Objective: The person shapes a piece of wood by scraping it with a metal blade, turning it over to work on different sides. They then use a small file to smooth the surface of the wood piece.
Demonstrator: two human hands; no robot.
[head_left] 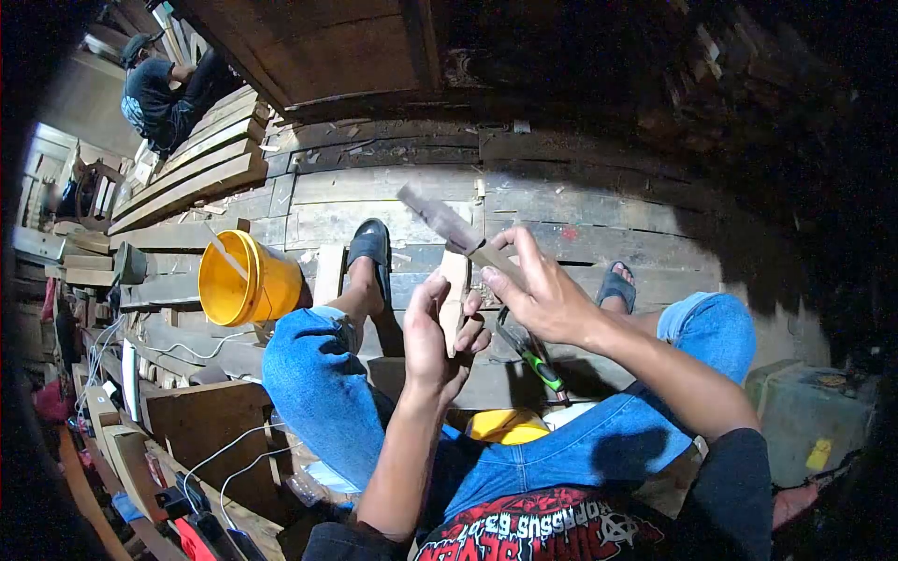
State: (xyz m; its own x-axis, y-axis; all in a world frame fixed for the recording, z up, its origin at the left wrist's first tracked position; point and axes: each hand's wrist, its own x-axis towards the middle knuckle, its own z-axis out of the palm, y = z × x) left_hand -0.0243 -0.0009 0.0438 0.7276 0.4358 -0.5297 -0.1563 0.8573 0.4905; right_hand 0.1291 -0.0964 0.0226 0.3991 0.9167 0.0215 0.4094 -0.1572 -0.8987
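Note:
My left hand [438, 332] is wrapped round a short pale piece of wood [456, 280], holding it upright between my knees. In my right hand [552, 299] is a broad-bladed tool [440, 220] with a wooden handle, gripped by that handle. Its grey blade points up and to the left, slightly blurred, and the lower end of the blade overlaps the top of the wood in this view. Below my right hand lies a tool with a green and black handle [543, 369], partly hidden by the hand.
A yellow bucket [251, 280] with a stick in it stands left of my left foot. Long planks [201, 178] are stacked beyond it, near a seated person [159, 98]. Cables [201, 353] run along the left side. A grey-green box [812, 421] sits at right.

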